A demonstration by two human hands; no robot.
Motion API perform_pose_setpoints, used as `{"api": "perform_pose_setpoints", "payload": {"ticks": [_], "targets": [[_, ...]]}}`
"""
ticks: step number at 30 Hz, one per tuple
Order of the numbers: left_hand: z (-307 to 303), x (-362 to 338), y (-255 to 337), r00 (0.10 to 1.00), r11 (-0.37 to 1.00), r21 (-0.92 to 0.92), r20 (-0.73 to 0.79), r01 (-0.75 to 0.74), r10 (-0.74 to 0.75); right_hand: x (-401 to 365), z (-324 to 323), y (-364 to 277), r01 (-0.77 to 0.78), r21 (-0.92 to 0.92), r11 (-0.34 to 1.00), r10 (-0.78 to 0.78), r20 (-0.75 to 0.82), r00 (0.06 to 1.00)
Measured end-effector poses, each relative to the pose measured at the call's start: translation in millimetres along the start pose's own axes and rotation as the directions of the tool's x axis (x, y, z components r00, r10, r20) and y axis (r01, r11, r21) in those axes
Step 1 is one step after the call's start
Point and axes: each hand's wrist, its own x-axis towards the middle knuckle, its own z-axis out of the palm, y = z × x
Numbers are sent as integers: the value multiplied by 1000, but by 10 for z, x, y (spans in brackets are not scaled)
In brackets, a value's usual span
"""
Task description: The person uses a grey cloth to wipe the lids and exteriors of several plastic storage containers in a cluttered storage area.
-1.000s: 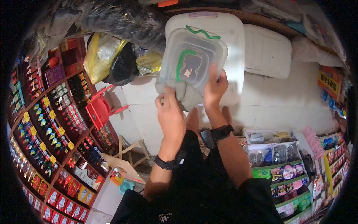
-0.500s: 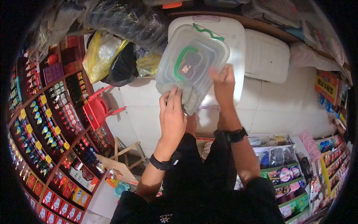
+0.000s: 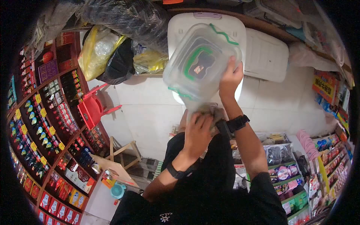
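A translucent plastic storage box (image 3: 176, 69) with green wavy handle strips is tilted in front of me, a small label showing through it. My right hand (image 3: 231, 79) grips its right edge, fingers closed on the rim. Just below the box's near edge, my left hand (image 3: 199, 131) is closed around a grey cloth (image 3: 214, 111), partly hidden by the fingers and blurred. Beneath the storage box stands a larger white bin with a lid (image 3: 183, 26).
A second white lidded bin (image 3: 267, 56) is at the right. Yellow and black plastic bags (image 3: 118, 62) lie at the back left, near a red plastic stool (image 3: 92, 107). Shelves of packaged goods (image 3: 48, 127) line the left; more goods (image 3: 288, 176) stand at lower right.
My left hand and the cloth have moved from the box's lower left side down and right, below its near edge. The box has turned and shifted right; my right hand has risen along its edge.
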Motion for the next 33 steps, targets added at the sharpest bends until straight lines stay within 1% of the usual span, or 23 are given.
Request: {"api": "perform_pose_setpoints", "payload": {"ticks": [2,3,4,5,6,7,8,9,10,11,12,14,15,17,19,20,22,24,28,30,31,32,33], "targets": [[-64,-226,19,979,995,-66,192,77,-63,-16,-42,-66,-7,20,1000,7,-28,1000],[-110,-303,-39,979,995,-63,196,76,-62,-3,-71,-74,-63,41,997,62,32,998],[-174,-379,-121,975,984,-121,193,132,-107,2,-109,-81,-120,58,991,115,92,989],[-236,-430,-194,969,966,-179,193,187,-152,7,-150,-92,-124,57,991,118,88,989],[-309,-428,-238,969,967,-179,196,183,-147,23,-186,-106,-172,50,984,163,141,976],[-403,-410,-255,964,957,-149,129,249,-231,31,-218,-147,-219,38,975,208,193,959],[-502,-407,-245,947,939,-123,58,320,-315,12,-262,-198,-223,36,974,212,191,958],[-602,-370,-244,946,938,-122,62,324,-318,-12,-280,-287,-307,60,950,288,216,933],[-699,-282,-241,946,943,-101,-39,318,-323,-31,-292,-337,-386,84,919,357,244,902],[-767,-177,-224,937,947,-78,-140,312,-321,-58,-295,-307,-386,85,919,356,245,902],[-819,-63,-182,937,947,-78,-140,312,-321,-98,-300,-244,-386,116,915,353,235,906],[-858,186,-139,924,970,-2,-304,243,-232,-157,-326,-218,-385,147,911,348,225,910],[-772,305,-171,924,970,-1,-305,243,-232,-193,-343,-233,-423,159,892,378,250,892],[-523,513,-232,961,977,137,-246,165,-128,-217,-380,-231,-456,172,873,401,279,872],[-386,554,-212,952,974,127,-267,187,-148,-213,-497,-203,-545,222,809,435,398,808],[-337,565,-225,944,972,118,-287,204,-163,-238,-506,-177,-544,220,810,433,401,807],[-351,463,-278,963,973,164,-240,161,-119,-271,-517,-173,-551,231,802,444,387,808],[-355,331,-223,989,968,212,-83,135,-119,-330,-546,-141,-546,219,808,449,372,813],[-325,305,-175,995,966,244,-84,81,-62,-319,-517,-117,-516,224,827,423,358,833],[-443,378,-180,998,987,159,-62,27,-17,-320,-565,-90,-522,211,827,427,368,826],[-498,370,-181,998,987,160,-68,24,-13,-297,-566,-83,-521,203,829,425,377,823],[-563,303,-167,991,991,129,120,44,-60,-306,-565,-74,-519,205,830,422,378,824],[-609,224,-148,947,992,102,305,71,-99,-329,-548,-128,-553,231,801,444,390,807]]}}
